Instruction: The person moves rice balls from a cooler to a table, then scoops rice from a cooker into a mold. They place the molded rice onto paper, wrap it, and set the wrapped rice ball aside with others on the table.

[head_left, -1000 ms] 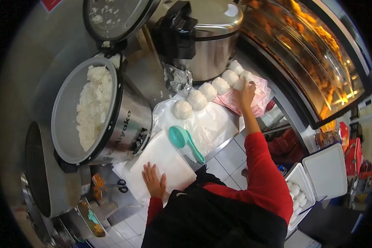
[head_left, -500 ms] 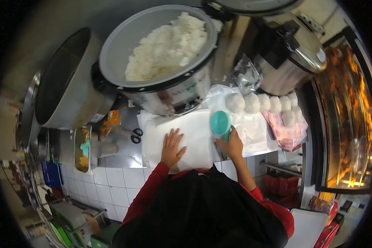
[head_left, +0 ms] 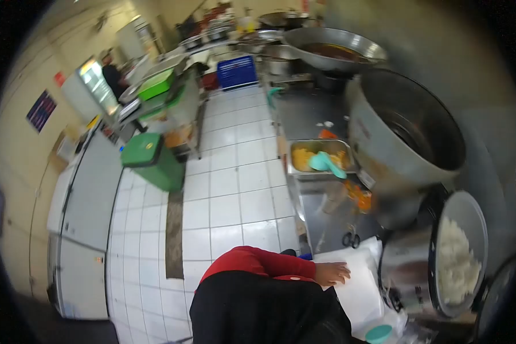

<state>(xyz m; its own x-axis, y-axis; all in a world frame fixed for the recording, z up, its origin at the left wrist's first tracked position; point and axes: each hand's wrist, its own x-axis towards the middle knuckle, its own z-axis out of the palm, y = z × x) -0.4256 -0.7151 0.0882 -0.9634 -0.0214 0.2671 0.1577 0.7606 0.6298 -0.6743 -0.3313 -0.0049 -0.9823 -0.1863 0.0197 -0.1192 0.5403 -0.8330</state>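
Note:
My left hand lies flat on a stack of white paper sheets, fingers stretched out, holding nothing. By the stack's lower end, at the bottom edge of the view, shows a teal cup. My right hand is out of the picture. Just beyond the sheets stands a large rice cooker, its pot holding white cooked rice. A pair of black-handled scissors rests on the steel counter near the top of the stack.
Farther along the counter are a metal tray with orange-yellow food and a teal scoop, a big pot and a wide wok. Across the tiled floor stand a green bin and a blue crate. A person stands far back.
The view has swung left toward the kitchen aisle. My right hand, which was around the teal cup, has left the frame. My left hand stays flat on the sheets.

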